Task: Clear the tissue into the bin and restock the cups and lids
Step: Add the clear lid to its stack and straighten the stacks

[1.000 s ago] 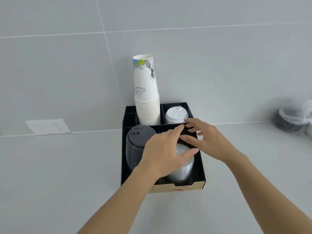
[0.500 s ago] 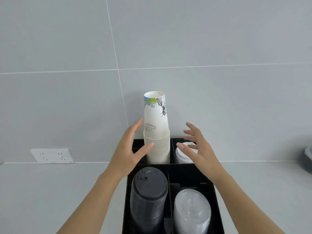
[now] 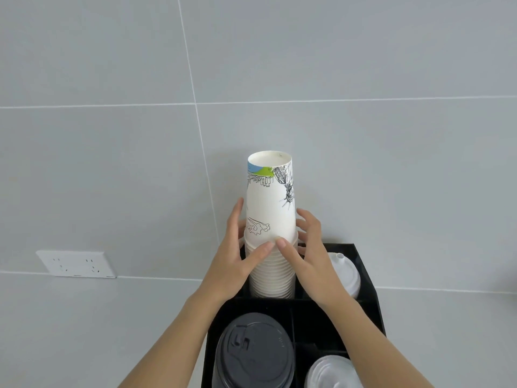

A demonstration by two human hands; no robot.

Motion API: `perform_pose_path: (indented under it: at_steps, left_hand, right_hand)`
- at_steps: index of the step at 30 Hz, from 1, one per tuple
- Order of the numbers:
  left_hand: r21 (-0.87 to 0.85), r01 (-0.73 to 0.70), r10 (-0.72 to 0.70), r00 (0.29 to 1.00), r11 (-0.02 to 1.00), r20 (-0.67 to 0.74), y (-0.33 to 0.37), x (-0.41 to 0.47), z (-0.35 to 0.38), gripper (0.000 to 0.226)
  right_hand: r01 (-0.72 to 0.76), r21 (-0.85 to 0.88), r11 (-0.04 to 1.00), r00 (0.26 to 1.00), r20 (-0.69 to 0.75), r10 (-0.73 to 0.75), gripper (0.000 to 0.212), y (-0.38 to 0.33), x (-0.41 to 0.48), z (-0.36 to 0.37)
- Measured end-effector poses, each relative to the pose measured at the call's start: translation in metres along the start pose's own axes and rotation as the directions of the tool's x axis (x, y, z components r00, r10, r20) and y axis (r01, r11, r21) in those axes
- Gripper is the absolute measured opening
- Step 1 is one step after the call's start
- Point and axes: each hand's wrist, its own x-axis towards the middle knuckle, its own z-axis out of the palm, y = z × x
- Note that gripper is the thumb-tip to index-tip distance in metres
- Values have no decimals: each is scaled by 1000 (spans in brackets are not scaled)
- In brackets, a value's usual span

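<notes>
A tall stack of upside-down white paper cups [image 3: 270,208] with drawings stands in the back left compartment of a black organiser [image 3: 372,306]. My left hand [image 3: 232,256] wraps the stack's left side and my right hand [image 3: 310,253] its right side, thumbs touching the rims in front. A stack of black lids [image 3: 254,351] fills the front left compartment, clear lids [image 3: 330,373] the front right, and white spouted lids [image 3: 345,271] the back right. No tissue or bin is in view.
The organiser sits on a grey counter [image 3: 84,331] against a grey tiled wall. A white wall socket [image 3: 77,264] is low on the wall at the left.
Both hands left the clear lids at the front, rose to the back compartment and closed around the paper cup stack. The view tilted up and closer.
</notes>
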Motion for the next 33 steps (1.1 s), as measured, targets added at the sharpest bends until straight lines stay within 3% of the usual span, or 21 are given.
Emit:
perform_pose_path:
  at_steps: [11, 23, 26, 30, 33]
  left_hand:
    - [-5, -17, 17, 1000, 1000, -13, -4, 8, 1, 79]
    - [-38, -17, 15, 999, 999, -42, -11, 3, 3, 79]
    - [-18, -4, 3, 1000, 1000, -29, -8, 3, 1, 79]
    - [17, 9, -9, 1000, 1000, -23, -2, -3, -6, 74]
    - [18, 42, -40, 997, 999, -70, 2, -16, -15, 63]
  right_hand:
    - [-9, -67, 998, 999, -40, 7, 39, 7, -8, 4]
    - [-7, -141, 990, 1000, 5, 7, 41, 7, -4, 1]
    - [-15, -155, 988, 1000, 4, 16, 47, 7, -4, 0]
    - [-26, -155, 988, 999, -34, 21, 74, 2, -8, -1]
    - [-1, -157, 988, 990, -137, -21, 69, -4, -17, -5]
